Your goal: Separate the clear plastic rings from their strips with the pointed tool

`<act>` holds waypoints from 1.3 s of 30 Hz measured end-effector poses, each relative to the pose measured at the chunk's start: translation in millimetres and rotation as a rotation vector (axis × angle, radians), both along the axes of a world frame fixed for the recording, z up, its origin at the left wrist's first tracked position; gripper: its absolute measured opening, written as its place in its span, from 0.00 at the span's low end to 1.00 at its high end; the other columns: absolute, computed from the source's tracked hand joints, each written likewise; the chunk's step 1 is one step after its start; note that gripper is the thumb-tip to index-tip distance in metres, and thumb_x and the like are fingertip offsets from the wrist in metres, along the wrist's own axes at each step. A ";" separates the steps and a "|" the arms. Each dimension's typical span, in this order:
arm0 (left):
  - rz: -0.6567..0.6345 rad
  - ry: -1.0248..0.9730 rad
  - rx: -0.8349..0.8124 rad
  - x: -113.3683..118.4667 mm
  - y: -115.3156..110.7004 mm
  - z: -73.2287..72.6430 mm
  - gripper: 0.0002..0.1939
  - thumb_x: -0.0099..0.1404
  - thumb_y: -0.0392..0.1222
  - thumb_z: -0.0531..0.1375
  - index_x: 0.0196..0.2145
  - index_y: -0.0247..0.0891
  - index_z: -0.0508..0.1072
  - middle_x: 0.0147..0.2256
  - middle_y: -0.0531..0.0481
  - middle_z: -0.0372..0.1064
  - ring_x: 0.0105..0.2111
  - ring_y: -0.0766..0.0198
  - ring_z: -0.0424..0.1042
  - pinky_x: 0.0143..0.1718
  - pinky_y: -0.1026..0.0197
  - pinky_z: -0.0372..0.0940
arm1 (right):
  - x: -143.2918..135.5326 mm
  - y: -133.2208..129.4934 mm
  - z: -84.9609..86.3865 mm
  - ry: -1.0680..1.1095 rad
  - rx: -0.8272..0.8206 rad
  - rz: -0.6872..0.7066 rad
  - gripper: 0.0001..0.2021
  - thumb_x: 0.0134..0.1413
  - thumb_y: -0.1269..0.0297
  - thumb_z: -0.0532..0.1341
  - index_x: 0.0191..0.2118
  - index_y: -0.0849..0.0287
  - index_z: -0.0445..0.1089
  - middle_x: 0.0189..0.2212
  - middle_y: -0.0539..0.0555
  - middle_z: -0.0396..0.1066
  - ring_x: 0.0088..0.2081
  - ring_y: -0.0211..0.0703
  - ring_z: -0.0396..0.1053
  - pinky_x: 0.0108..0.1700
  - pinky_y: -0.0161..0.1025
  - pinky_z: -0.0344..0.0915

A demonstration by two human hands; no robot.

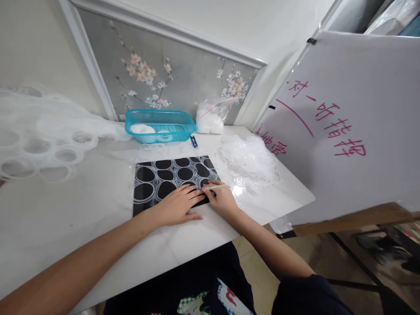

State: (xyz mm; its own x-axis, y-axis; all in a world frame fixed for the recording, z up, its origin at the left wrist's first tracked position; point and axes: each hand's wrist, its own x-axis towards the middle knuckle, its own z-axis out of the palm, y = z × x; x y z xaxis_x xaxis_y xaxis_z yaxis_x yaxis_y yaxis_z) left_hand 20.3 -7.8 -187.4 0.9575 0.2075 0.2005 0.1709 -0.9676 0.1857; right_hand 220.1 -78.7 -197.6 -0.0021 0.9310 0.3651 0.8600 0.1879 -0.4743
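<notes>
on the white table (98,236) we have one black sheet (165,175), flat and angular, overlaid with one pale mesh of rings (175,176); our left hand (179,204) lies unclenched across it, fingers extended; our right hand (223,200), at its right edge, pinches one thin white stick (216,187); behind, we count one blue tray (160,116) and one clear bag (211,120).

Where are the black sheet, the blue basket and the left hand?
Black sheet (165,175): head view, on a dark patch inside one of the pale rings.
Blue basket (168,119): head view, on the inside of its back wall.
Left hand (177,206): head view, on the back of the hand.
</notes>
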 end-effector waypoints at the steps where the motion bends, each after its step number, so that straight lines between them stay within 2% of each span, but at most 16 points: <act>1: -0.002 0.002 -0.008 0.2 0.0 0.8 0.35 0.69 0.65 0.53 0.61 0.34 0.66 0.60 0.39 0.67 0.62 0.45 0.62 0.63 0.44 0.51 | -0.2 -0.5 -0.2 -0.026 0.006 -0.004 0.12 0.64 0.67 0.57 0.38 0.54 0.79 0.38 0.53 0.81 0.48 0.53 0.74 0.51 0.48 0.66; 6: -0.002 -0.011 -0.036 1.7 0.4 2.6 0.36 0.66 0.65 0.57 0.60 0.33 0.68 0.59 0.39 0.68 0.61 0.45 0.63 0.63 0.43 0.52 | -6.0 -2.8 -4.7 -0.149 0.027 -0.014 0.12 0.64 0.69 0.56 0.39 0.55 0.79 0.34 0.54 0.81 0.42 0.51 0.74 0.48 0.47 0.63; 9: -0.001 -0.016 -0.058 2.1 0.4 2.9 0.36 0.64 0.65 0.60 0.59 0.34 0.69 0.59 0.40 0.68 0.61 0.45 0.63 0.63 0.44 0.53 | 9.1 7.3 -1.6 -0.026 0.097 -0.047 0.09 0.58 0.69 0.61 0.35 0.54 0.79 0.31 0.54 0.80 0.39 0.50 0.73 0.46 0.46 0.63; 12: 0.019 0.019 -0.069 0.5 -0.2 3.3 0.36 0.64 0.65 0.60 0.61 0.36 0.68 0.61 0.40 0.66 0.63 0.46 0.61 0.64 0.45 0.51 | 55.8 33.6 21.6 0.254 0.292 -0.284 0.06 0.53 0.65 0.63 0.31 0.55 0.78 0.31 0.55 0.79 0.37 0.50 0.72 0.46 0.46 0.65; 14: 0.027 0.049 -0.064 -1.3 -0.5 3.0 0.37 0.65 0.65 0.58 0.62 0.38 0.66 0.63 0.41 0.63 0.64 0.47 0.59 0.65 0.46 0.49 | 91.8 55.8 43.9 0.365 0.415 -0.457 0.16 0.61 0.60 0.53 0.37 0.61 0.77 0.36 0.60 0.79 0.43 0.53 0.72 0.50 0.50 0.63; 16: 0.026 0.057 -0.031 -3.1 -1.2 1.4 0.36 0.67 0.66 0.55 0.63 0.39 0.65 0.64 0.42 0.61 0.64 0.48 0.59 0.65 0.47 0.48 | 112.0 74.1 60.3 0.465 0.457 -0.530 0.21 0.63 0.57 0.49 0.40 0.64 0.76 0.37 0.61 0.78 0.45 0.54 0.72 0.49 0.51 0.64; 18: 0.019 0.029 0.054 -4.0 -3.9 -1.4 0.34 0.69 0.64 0.53 0.62 0.37 0.66 0.63 0.42 0.63 0.63 0.48 0.61 0.65 0.47 0.49 | 104.3 82.4 63.0 0.511 0.411 -0.474 0.20 0.61 0.54 0.52 0.37 0.65 0.76 0.35 0.60 0.78 0.42 0.53 0.73 0.46 0.48 0.67; 21: 0.056 -0.031 0.273 -3.0 -14.9 -6.4 0.29 0.71 0.59 0.54 0.57 0.33 0.71 0.58 0.38 0.69 0.58 0.47 0.68 0.61 0.46 0.55 | 47.9 72.7 43.0 0.516 0.237 -0.218 0.14 0.55 0.56 0.60 0.30 0.60 0.77 0.30 0.57 0.79 0.34 0.49 0.75 0.38 0.43 0.70; 24: 0.181 -0.049 0.495 -0.8 -32.3 -9.7 0.24 0.71 0.53 0.57 0.51 0.28 0.74 0.52 0.33 0.74 0.51 0.46 0.72 0.55 0.48 0.62 | -14.5 48.9 20.1 0.500 0.079 0.056 0.06 0.53 0.63 0.64 0.29 0.56 0.78 0.31 0.53 0.81 0.34 0.46 0.77 0.40 0.40 0.73; 26: 0.239 -0.046 0.562 0.1 -42.4 -10.4 0.21 0.70 0.49 0.59 0.48 0.26 0.76 0.47 0.30 0.76 0.48 0.45 0.75 0.52 0.48 0.64 | -36.5 36.0 14.0 0.458 -0.011 0.248 0.05 0.54 0.65 0.64 0.32 0.55 0.79 0.34 0.54 0.81 0.39 0.47 0.78 0.45 0.42 0.73; 29: 0.244 -0.038 0.566 0.1 -49.7 -10.6 0.19 0.69 0.45 0.60 0.46 0.22 0.76 0.44 0.27 0.76 0.45 0.44 0.76 0.51 0.48 0.66 | -37.9 30.5 13.1 0.456 -0.095 0.357 0.06 0.57 0.66 0.62 0.34 0.57 0.78 0.36 0.55 0.81 0.41 0.48 0.77 0.47 0.44 0.71; 32: 0.254 -0.035 0.543 -0.5 -50.2 -11.6 0.20 0.71 0.44 0.58 0.49 0.20 0.75 0.46 0.24 0.75 0.46 0.43 0.76 0.50 0.47 0.68 | -23.6 38.1 9.2 0.581 -0.145 0.294 0.07 0.56 0.62 0.64 0.34 0.59 0.78 0.34 0.55 0.80 0.37 0.46 0.76 0.42 0.41 0.71; 35: 0.273 -0.031 0.520 -1.3 -51.2 -13.7 0.19 0.73 0.43 0.56 0.49 0.22 0.75 0.46 0.24 0.75 0.45 0.42 0.77 0.49 0.45 0.69 | -12.1 46.1 3.4 0.728 -0.172 0.222 0.12 0.54 0.55 0.66 0.34 0.60 0.77 0.29 0.54 0.78 0.31 0.42 0.74 0.35 0.38 0.69; 37: 0.285 -0.036 0.526 -1.8 -53.3 -14.9 0.19 0.72 0.42 0.56 0.49 0.21 0.75 0.46 0.23 0.75 0.44 0.41 0.78 0.48 0.45 0.70 | -7.7 47.5 2.8 0.749 -0.196 0.232 0.14 0.53 0.53 0.66 0.34 0.61 0.76 0.27 0.53 0.76 0.29 0.42 0.73 0.34 0.38 0.68; 39: 0.297 -0.042 0.541 -2.4 -55.6 -15.6 0.19 0.72 0.42 0.56 0.48 0.21 0.76 0.45 0.22 0.75 0.43 0.41 0.79 0.47 0.45 0.71 | -5.4 46.0 5.3 0.693 -0.228 0.286 0.14 0.54 0.53 0.66 0.33 0.61 0.76 0.29 0.53 0.77 0.31 0.43 0.73 0.36 0.39 0.69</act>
State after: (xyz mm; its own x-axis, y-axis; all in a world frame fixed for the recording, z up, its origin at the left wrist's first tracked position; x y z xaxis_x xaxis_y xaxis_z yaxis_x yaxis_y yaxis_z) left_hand 17.9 -63.4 -203.0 0.8635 0.3223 0.3879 0.4505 -0.8388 -0.3058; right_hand 214.7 -32.7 -192.3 -0.0945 0.9809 0.1702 0.2870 0.1906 -0.9388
